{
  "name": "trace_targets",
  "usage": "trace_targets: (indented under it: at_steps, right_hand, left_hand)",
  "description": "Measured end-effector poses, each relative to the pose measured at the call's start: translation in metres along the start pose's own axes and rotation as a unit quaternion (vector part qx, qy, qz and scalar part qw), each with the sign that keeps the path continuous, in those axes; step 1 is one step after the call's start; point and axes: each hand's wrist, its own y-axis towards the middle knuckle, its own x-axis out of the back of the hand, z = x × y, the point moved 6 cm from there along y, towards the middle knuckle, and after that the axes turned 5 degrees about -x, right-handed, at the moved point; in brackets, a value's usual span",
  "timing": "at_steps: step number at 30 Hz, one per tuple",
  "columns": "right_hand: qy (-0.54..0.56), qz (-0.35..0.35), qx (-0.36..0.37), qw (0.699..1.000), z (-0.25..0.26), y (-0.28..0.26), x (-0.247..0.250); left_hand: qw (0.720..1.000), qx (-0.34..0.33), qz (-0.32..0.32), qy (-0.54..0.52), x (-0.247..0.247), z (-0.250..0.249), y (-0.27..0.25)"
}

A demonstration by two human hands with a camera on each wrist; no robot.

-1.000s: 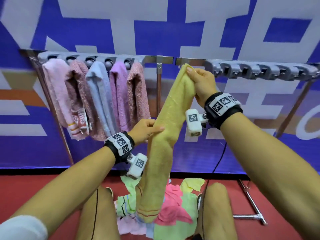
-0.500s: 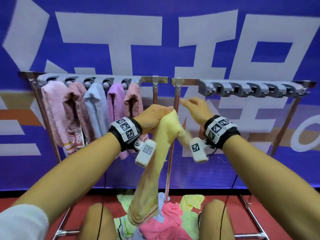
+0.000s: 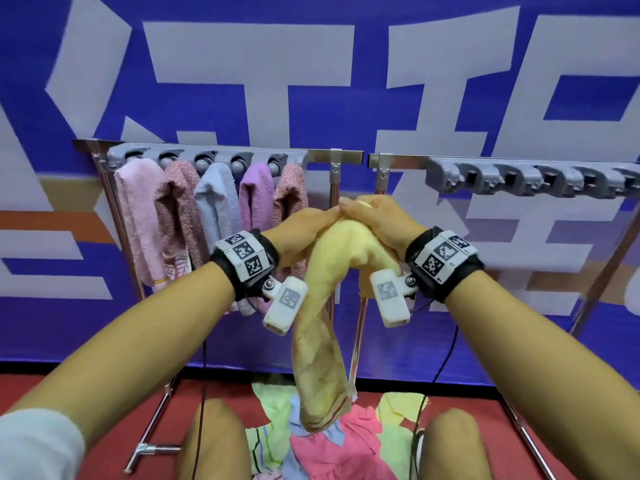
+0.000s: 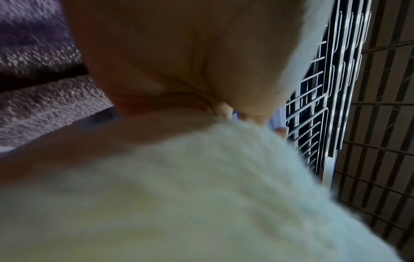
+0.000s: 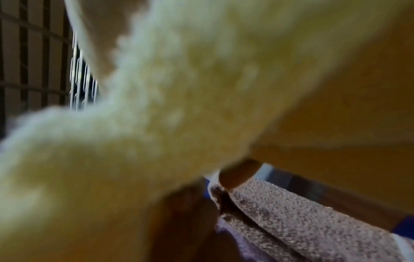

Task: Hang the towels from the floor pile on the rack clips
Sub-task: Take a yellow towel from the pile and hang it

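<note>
Both hands meet in front of the rack's middle joint, holding a yellow towel [image 3: 322, 306] bunched at its top. My left hand [image 3: 301, 233] grips the fold from the left and my right hand [image 3: 377, 223] grips it from the right, fingertips touching. The towel's long end hangs down to the floor pile [image 3: 322, 441] of pink, green and blue towels between my knees. In both wrist views the yellow towel [image 4: 201, 195] [image 5: 156, 106] fills the picture, blurred. Empty grey clips [image 3: 519, 176] line the right rail above my right hand. The left rail's clips [image 3: 204, 159] hold several towels.
Pink, mottled red, blue and purple towels [image 3: 214, 209] hang on the left rail. The chrome rack's uprights [image 3: 334, 188] and feet [image 3: 149, 455] stand on a red floor. A blue banner wall is right behind. A black cable [image 3: 440, 362] runs down by my right knee.
My right hand came down from the rail height and closed on the towel beside my left hand. The left hand rose. The towel is now bunched between both hands.
</note>
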Motion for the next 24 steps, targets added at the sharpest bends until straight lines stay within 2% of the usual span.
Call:
trace_targets:
  at_steps: [2,4,8,10,12,14,16,18,21,24]
  right_hand:
    - [0.046,-0.03,0.008,0.998,0.005,0.001,0.007]
    - [0.064,-0.053,0.008,0.996,0.004,0.001,0.016]
    - [-0.026,-0.068,0.026,0.997,-0.004,0.0,0.026]
    - [-0.048,-0.072,0.011,0.996,-0.011,-0.003,0.024]
    - [-0.024,-0.041,-0.011,0.999,-0.015,-0.003,0.012]
    - [0.056,0.047,-0.042,0.996,-0.014,-0.003,-0.018]
    - [0.172,0.128,-0.085,0.973,-0.01,-0.004,-0.048]
    - [0.218,0.149,-0.113,0.958,-0.009,-0.002,-0.064]
    - [0.164,0.147,-0.129,0.967,-0.012,0.003,-0.072]
    - [0.054,0.128,-0.098,0.985,-0.007,0.011,-0.077]
  left_hand:
    - [0.999,0.005,0.046,-0.015,0.002,0.011,-0.008]
    - [0.997,0.007,0.072,0.019,0.01,0.019,-0.014]
    - [0.999,-0.003,0.034,0.022,0.029,0.014,-0.017]
    - [1.0,-0.011,0.023,0.016,0.033,0.006,-0.017]
    - [0.999,-0.02,0.032,0.02,0.028,0.0,-0.017]
    - [0.999,-0.019,0.047,0.017,0.022,-0.005,-0.016]
    - [0.999,-0.015,0.049,0.011,0.02,-0.006,-0.016]
    - [0.999,-0.01,0.048,0.014,0.026,-0.005,-0.017]
    - [0.998,-0.004,0.045,0.031,0.047,0.001,-0.023]
    - [0.998,0.001,0.051,0.033,0.065,0.012,-0.031]
